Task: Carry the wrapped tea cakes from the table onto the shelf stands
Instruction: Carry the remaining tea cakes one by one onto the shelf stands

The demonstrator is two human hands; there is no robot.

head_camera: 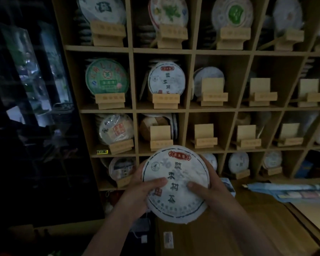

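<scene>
A round white-wrapped tea cake point(175, 183) with dark characters and a red label is held upright in front of the wooden shelf point(190, 108). My left hand point(142, 193) grips its left edge, thumb across the face. My right hand point(209, 189) grips its right edge, thumb on the face too. Just above the cake stands a bare wooden stand point(161, 138) with a stack of cakes behind it. More bare stands point(204, 136) point(248, 137) point(262, 93) sit in the cubbies to the right.
Other cubbies hold wrapped cakes on stands, such as a green one point(106, 76) and a matching white one point(166, 78). A wooden counter point(248, 218) with blue booklets point(288, 191) lies at the lower right. A dark glass pane point(26, 89) fills the left.
</scene>
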